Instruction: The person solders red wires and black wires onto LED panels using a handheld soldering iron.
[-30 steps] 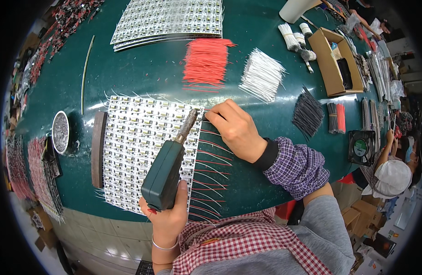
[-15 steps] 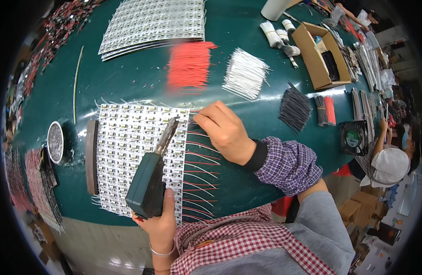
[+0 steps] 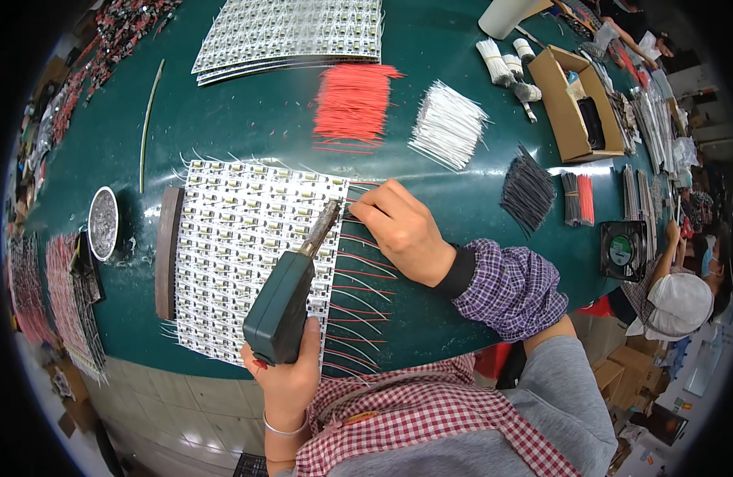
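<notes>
My left hand (image 3: 285, 383) is closed around the handle of a dark green soldering gun (image 3: 277, 310). The gun's metal tip points away from me and reaches the right edge of a white panel of small circuit boards (image 3: 223, 266), near its far right corner. My right hand (image 3: 406, 238) pinches a thin, dark-looking wire at that same edge, right beside the tip; the fingers partly hide it. Red and white wires (image 3: 362, 298) stick out in a row along the panel's right side, nearer to me. Whether the tip touches the board I cannot tell.
A dark bar (image 3: 167, 254) lies along the panel's left side, near a round cup (image 3: 103, 224). Beyond are stacked panels (image 3: 291, 32) and piles of red wires (image 3: 352, 103), white wires (image 3: 448, 126) and black wires (image 3: 528, 191). An open cardboard box (image 3: 559, 107) and a fan (image 3: 622, 250) stand right.
The view has shifted a little, moving the scene right and up. Against the panel, my right fingertips and the gun's tip have come slightly nearer to me along the right edge.
</notes>
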The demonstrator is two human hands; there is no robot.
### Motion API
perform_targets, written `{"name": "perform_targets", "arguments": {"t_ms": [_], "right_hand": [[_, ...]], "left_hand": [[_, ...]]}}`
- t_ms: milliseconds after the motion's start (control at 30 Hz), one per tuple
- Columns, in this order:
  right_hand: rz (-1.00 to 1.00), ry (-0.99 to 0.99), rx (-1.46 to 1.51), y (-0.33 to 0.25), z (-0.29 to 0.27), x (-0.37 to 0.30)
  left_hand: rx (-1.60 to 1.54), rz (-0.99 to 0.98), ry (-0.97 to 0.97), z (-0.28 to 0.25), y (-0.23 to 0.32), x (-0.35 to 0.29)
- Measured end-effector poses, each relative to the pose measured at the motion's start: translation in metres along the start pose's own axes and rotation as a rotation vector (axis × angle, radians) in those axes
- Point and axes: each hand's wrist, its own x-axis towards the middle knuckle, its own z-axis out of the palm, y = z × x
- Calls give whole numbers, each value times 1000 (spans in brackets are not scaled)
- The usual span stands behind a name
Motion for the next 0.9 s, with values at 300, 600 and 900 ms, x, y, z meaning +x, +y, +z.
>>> {"name": "perform_targets", "arguments": {"t_ms": [300,600,900], "right_hand": [[-15,-8,-46,-1,0,2],[-33,-1,-69,-2,1,3],[-33,-2,-80,-1,1,2]], "left_hand": [[-27,88,23,10,17,7],[-16,30,27,7,9,2],[112,4,9,-2,2,-7]]}}
